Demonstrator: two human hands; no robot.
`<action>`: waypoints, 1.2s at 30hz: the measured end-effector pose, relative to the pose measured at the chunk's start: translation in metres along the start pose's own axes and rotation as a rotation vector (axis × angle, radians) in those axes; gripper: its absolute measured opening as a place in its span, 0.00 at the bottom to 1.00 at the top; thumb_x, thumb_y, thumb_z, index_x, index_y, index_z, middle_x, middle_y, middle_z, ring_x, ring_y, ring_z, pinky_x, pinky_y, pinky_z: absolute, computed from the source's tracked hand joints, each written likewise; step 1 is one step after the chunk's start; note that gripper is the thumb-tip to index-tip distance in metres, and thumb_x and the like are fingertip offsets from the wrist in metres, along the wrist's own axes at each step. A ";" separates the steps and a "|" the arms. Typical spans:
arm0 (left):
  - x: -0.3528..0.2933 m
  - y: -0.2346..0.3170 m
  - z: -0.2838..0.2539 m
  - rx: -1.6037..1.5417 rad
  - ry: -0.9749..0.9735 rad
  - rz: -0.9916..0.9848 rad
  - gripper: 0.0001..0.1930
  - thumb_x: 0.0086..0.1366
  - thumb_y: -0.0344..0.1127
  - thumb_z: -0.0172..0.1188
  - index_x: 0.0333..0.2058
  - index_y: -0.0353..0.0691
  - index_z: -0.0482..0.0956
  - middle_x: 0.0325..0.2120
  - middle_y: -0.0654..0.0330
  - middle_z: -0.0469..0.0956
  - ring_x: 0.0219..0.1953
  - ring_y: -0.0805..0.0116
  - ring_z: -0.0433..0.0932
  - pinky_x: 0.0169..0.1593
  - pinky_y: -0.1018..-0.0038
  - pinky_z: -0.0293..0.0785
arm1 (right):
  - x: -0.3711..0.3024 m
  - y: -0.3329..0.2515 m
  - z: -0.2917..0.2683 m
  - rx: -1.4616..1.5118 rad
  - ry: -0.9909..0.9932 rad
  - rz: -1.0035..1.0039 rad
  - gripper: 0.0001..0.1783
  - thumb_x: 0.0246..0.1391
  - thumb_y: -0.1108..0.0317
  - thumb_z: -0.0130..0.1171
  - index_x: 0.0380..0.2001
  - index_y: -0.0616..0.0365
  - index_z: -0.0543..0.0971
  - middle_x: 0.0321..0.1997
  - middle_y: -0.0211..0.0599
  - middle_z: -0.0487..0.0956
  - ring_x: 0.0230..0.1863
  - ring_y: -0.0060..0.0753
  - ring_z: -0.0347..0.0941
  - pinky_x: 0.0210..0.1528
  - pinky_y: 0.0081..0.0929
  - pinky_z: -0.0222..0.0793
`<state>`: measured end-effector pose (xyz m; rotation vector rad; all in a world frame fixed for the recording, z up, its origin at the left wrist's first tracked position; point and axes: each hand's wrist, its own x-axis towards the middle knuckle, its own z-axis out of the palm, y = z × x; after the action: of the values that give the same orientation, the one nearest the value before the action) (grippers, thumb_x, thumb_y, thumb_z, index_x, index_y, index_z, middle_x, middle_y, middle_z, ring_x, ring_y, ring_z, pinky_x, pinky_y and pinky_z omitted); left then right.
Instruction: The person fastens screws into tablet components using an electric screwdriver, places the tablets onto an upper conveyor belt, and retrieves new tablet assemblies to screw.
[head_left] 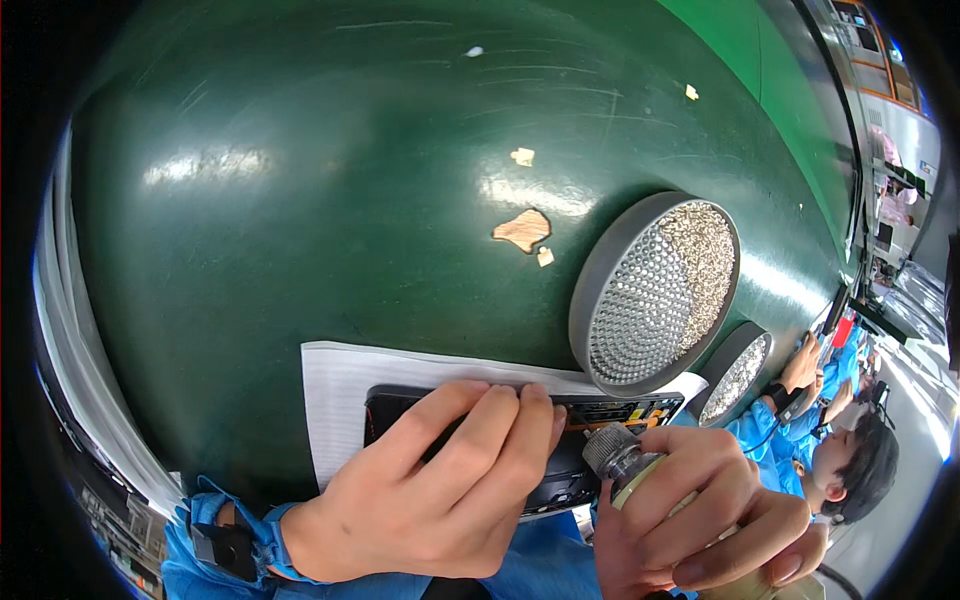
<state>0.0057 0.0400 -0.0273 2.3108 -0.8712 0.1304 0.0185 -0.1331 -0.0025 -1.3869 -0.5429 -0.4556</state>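
Observation:
A black electronic device [620, 412] with an exposed circuit board along its far right part lies on a white sheet [335, 400] in front of me. My left hand [430, 490] reaches across the device from the left, its fingers pressed together and curled over the casing; they hide its middle. In my right hand [700, 510] is an electric screwdriver [615, 455], with a dark knurled collar and a pale body, tilted so that its tip points at the board's near edge. Whether the tip touches a screw is too small to tell.
A round grey tray [585, 310] of small screws stands just beyond the device. Farther right sits a smaller tray [712, 395] of silvery parts. On the green table [330, 230] lie a wood-coloured piece [523, 230] and several pale scraps. Another person [850, 465] works at the right.

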 end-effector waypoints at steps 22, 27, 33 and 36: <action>0.003 0.000 -0.008 0.006 -0.037 0.063 0.19 0.54 0.30 0.65 0.44 0.27 0.86 0.49 0.49 0.78 0.51 0.52 0.76 0.52 0.58 0.76 | 0.013 -0.029 -0.028 0.027 0.344 -0.298 0.41 0.52 0.67 0.77 0.56 0.55 0.56 0.35 0.39 0.74 0.18 0.25 0.70 0.15 0.22 0.67; 0.003 0.003 -0.011 0.015 -0.054 0.046 0.19 0.53 0.30 0.65 0.45 0.29 0.86 0.48 0.50 0.78 0.50 0.53 0.76 0.52 0.59 0.76 | 0.017 -0.015 -0.039 -0.009 0.291 -0.277 0.39 0.57 0.61 0.74 0.59 0.58 0.58 0.37 0.36 0.71 0.20 0.22 0.68 0.19 0.22 0.67; 0.008 0.003 -0.012 0.000 -0.072 0.029 0.23 0.44 0.27 0.66 0.44 0.31 0.88 0.47 0.50 0.80 0.48 0.52 0.77 0.49 0.60 0.77 | 0.018 -0.002 -0.044 -0.039 0.193 -0.224 0.36 0.64 0.49 0.69 0.59 0.61 0.61 0.40 0.31 0.67 0.24 0.19 0.65 0.25 0.19 0.63; 0.007 -0.001 -0.011 0.009 -0.078 0.049 0.24 0.42 0.29 0.66 0.43 0.31 0.88 0.47 0.49 0.79 0.48 0.51 0.77 0.47 0.60 0.78 | 0.016 0.008 -0.042 -0.054 0.214 -0.184 0.35 0.64 0.48 0.68 0.58 0.60 0.62 0.38 0.31 0.67 0.24 0.19 0.64 0.23 0.20 0.61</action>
<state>0.0133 0.0436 -0.0174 2.3167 -0.9689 0.0661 0.0402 -0.1733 -0.0036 -1.3255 -0.4869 -0.7627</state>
